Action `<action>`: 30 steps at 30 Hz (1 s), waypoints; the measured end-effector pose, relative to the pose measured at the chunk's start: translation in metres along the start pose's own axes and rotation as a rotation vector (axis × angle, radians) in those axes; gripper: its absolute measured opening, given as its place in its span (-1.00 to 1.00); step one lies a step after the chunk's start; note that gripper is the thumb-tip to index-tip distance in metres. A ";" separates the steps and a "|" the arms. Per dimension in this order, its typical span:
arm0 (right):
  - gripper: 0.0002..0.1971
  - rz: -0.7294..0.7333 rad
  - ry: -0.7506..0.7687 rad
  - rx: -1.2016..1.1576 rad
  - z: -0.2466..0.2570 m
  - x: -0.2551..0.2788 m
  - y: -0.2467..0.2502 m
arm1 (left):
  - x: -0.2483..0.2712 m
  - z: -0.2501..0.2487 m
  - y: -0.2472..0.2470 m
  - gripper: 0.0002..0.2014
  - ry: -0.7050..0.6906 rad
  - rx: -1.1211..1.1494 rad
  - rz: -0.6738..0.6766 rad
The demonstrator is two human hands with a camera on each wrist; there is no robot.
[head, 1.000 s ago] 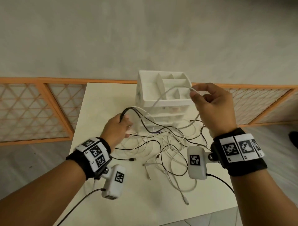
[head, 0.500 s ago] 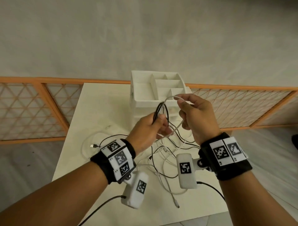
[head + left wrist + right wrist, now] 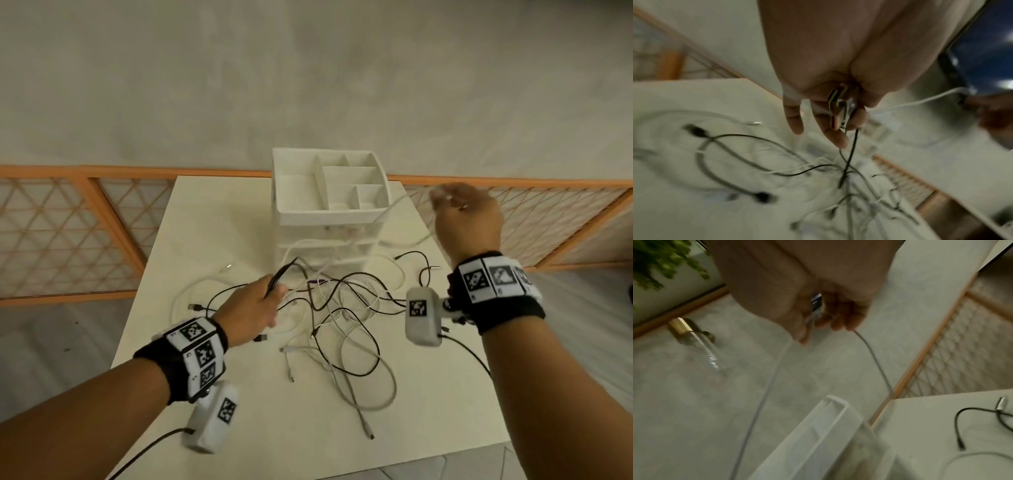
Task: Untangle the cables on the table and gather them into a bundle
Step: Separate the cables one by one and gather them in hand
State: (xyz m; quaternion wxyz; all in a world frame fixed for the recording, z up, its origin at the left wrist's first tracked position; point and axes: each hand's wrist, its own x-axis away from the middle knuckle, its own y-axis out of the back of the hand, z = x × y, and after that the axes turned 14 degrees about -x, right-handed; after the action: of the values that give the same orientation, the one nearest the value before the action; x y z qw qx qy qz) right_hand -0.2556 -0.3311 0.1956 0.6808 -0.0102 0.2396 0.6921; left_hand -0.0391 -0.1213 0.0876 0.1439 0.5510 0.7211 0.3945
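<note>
A tangle of black and white cables (image 3: 342,315) lies on the white table (image 3: 212,219) in front of the organizer. My left hand (image 3: 253,308) holds a folded loop of black cable (image 3: 282,275) just above the tangle; in the left wrist view the left hand (image 3: 836,113) has its fingers curled round the strands, and black cable (image 3: 851,152) hangs down from them. My right hand (image 3: 462,216), raised at the right of the organizer, pinches a white cable (image 3: 397,209) that runs down toward the pile. The right wrist view shows the right hand (image 3: 818,318) with that white cable (image 3: 875,360) leaving its fingers.
A white drawer organizer (image 3: 329,205) with open top compartments stands at the table's back middle. An orange lattice fence (image 3: 68,233) runs behind the table. Loose cable ends reach toward the table's front edge (image 3: 370,435). Bare tabletop lies at the left.
My hands, close together half a second ago, have moved apart: the left went down toward the tangle with the black loop, the right swung up and right, drawing the white cable out.
</note>
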 end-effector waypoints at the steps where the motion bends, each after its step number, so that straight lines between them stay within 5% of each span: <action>1: -0.81 -0.064 0.041 0.000 -0.008 -0.009 0.002 | 0.002 0.014 -0.002 -0.71 0.057 -0.070 0.014; 6: -0.31 0.310 0.030 0.238 -0.046 0.010 -0.011 | 0.004 0.025 -0.001 -0.73 0.300 0.279 -0.022; 10: -0.54 0.717 0.284 0.148 -0.037 0.102 -0.053 | 0.006 -0.019 0.009 -0.76 0.167 0.505 -0.022; 13: -0.73 0.822 0.319 0.231 -0.035 0.124 -0.073 | 0.011 -0.043 0.015 -0.72 0.002 0.427 0.023; 19: -0.76 0.448 -0.015 0.266 -0.047 0.050 -0.039 | 0.017 -0.005 0.019 -0.70 0.080 0.292 0.114; 27: -0.79 -0.004 -0.054 -0.038 -0.038 0.002 -0.016 | 0.020 0.020 0.010 -0.69 0.172 0.263 0.098; 30: -0.50 0.134 -0.074 0.112 -0.044 0.004 -0.015 | 0.020 0.021 0.011 -0.70 0.194 0.329 0.062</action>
State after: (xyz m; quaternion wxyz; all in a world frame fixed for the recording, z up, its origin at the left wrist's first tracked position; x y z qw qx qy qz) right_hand -0.2551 -0.3430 0.1501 0.6410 0.0695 0.2526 0.7215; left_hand -0.0252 -0.0934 0.0872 -0.0304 0.5483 0.7691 0.3269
